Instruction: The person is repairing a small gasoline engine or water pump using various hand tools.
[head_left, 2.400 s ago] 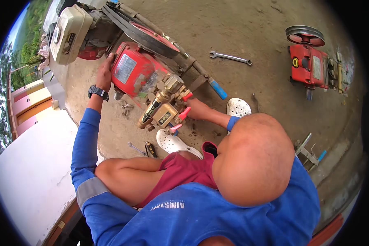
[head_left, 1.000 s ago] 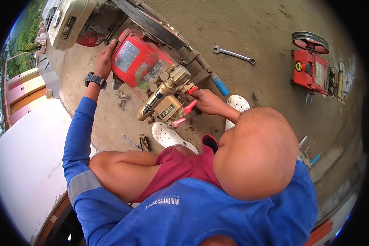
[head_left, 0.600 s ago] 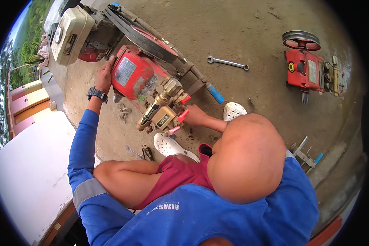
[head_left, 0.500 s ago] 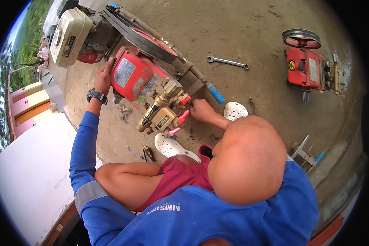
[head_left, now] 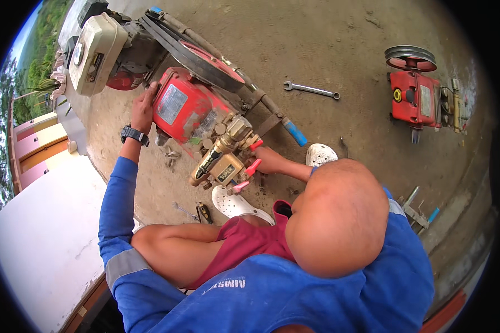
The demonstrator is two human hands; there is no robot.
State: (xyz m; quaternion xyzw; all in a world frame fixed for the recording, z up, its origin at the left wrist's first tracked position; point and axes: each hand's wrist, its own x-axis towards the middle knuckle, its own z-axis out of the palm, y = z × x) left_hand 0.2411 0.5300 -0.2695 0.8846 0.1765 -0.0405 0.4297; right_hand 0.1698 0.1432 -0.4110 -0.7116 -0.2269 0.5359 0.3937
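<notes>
A red pump (head_left: 175,105) with a brass valve head stands tilted in a frame in front of me. My left hand (head_left: 143,109), with a watch on its wrist, lies along the pump's left side, fingers stretched against the casing. My right hand (head_left: 268,161) reaches to the right side of the brass head (head_left: 222,158), just behind the red valve levers (head_left: 254,166). Its fingers are curled and partly hidden by the levers, so what they grip cannot be made out.
A cream-and-black engine (head_left: 97,53) and a belt pulley (head_left: 211,61) adjoin the pump. On the concrete lie a combination wrench (head_left: 311,90), a screwdriver (head_left: 204,212) and a smaller wrench (head_left: 184,211). Another red pump (head_left: 414,97) sits at right, above a metal frame piece (head_left: 416,211).
My right hand has moved in slightly, so the red levers cover more of its fingers. My left hand stays on the pump's side. The whole view has shifted slightly.
</notes>
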